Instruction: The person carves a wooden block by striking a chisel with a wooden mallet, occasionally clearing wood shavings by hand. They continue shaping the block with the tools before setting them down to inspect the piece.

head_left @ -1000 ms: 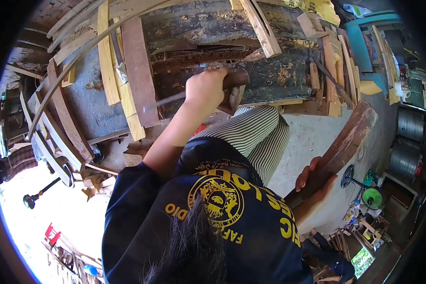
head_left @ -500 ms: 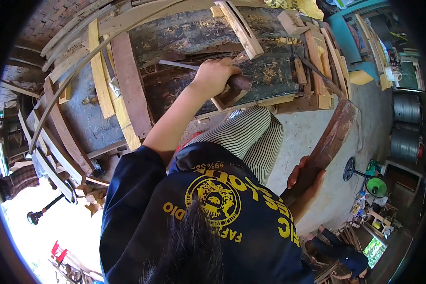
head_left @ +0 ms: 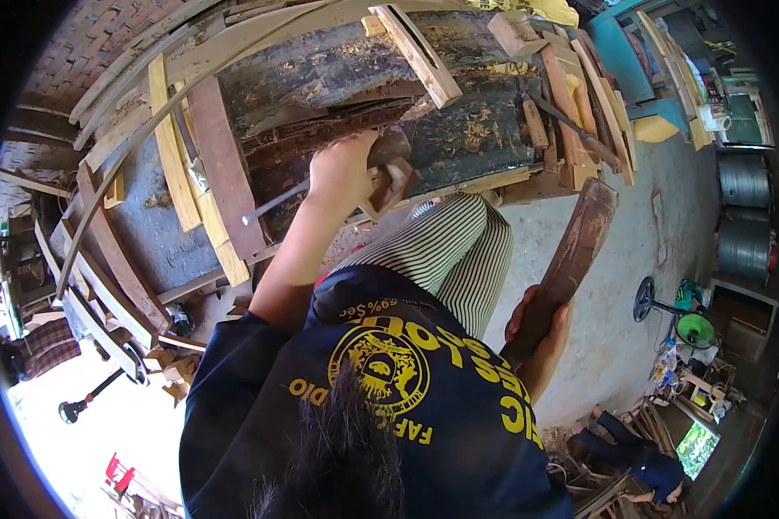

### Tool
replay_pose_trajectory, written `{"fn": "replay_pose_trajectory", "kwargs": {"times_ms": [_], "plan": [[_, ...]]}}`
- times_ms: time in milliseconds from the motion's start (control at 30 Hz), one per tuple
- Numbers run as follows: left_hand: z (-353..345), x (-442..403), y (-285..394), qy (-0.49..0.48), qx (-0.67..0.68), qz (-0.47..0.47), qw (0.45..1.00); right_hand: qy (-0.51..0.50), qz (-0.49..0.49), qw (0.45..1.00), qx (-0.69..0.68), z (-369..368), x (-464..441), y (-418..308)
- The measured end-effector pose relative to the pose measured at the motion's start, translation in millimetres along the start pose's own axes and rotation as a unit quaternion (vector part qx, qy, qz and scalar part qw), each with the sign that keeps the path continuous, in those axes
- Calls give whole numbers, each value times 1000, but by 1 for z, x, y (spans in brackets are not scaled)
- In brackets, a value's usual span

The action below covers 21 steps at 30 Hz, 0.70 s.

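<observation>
My left hand (head_left: pixel 342 173) is closed around a wooden hand plane (head_left: pixel 398 177) at the near edge of the dark workbench (head_left: pixel 307 73). The plane's block shows to the right of my fingers, with an opening in its side. A pale rod (head_left: pixel 275 202) sticks out on the other side of the hand; whether it belongs to the plane I cannot tell. At my right side, my right hand (head_left: pixel 543 322) grips the lower part of a long brown wooden board (head_left: pixel 574 246). The board slants up and away; its lower end is hidden near my shirt.
A slotted wooden piece (head_left: pixel 417 56) lies on the shaving-strewn bench. Beside it are a wooden-handled tool (head_left: pixel 533 121) and a wood block (head_left: pixel 517 35). Boards (head_left: pixel 218 156) lie at left. A green fan (head_left: pixel 694 329) stands at right; another person (head_left: pixel 632 454) is at lower right.
My left hand has drawn the plane left and turned it, so the rod now points down-left instead of up-left. The board in my right hand has shifted slightly left.
</observation>
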<state>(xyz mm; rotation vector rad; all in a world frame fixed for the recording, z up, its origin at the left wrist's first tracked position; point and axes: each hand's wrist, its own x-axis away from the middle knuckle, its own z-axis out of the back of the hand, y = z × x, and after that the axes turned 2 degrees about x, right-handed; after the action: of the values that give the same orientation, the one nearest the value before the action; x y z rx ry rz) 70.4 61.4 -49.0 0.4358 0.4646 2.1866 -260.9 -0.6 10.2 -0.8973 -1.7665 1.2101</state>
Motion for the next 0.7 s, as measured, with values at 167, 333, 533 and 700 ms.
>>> {"fn": "replay_pose_trajectory", "kwargs": {"times_ms": [167,333,533,700], "plan": [[-4,-25,-3,12,-54,-95,994,-20,5,1000,23,-11,-6,-2],[16,-52,8,4,-76,-75,994,-25,6,999,36,-15,-6,-4],[66,-156,-32,61,-123,-29,990,-16,-21,999,42,-8,-9,0],[56,-238,-43,44,-107,-15,993,16,-29,998,51,-13,-17,1]]}}
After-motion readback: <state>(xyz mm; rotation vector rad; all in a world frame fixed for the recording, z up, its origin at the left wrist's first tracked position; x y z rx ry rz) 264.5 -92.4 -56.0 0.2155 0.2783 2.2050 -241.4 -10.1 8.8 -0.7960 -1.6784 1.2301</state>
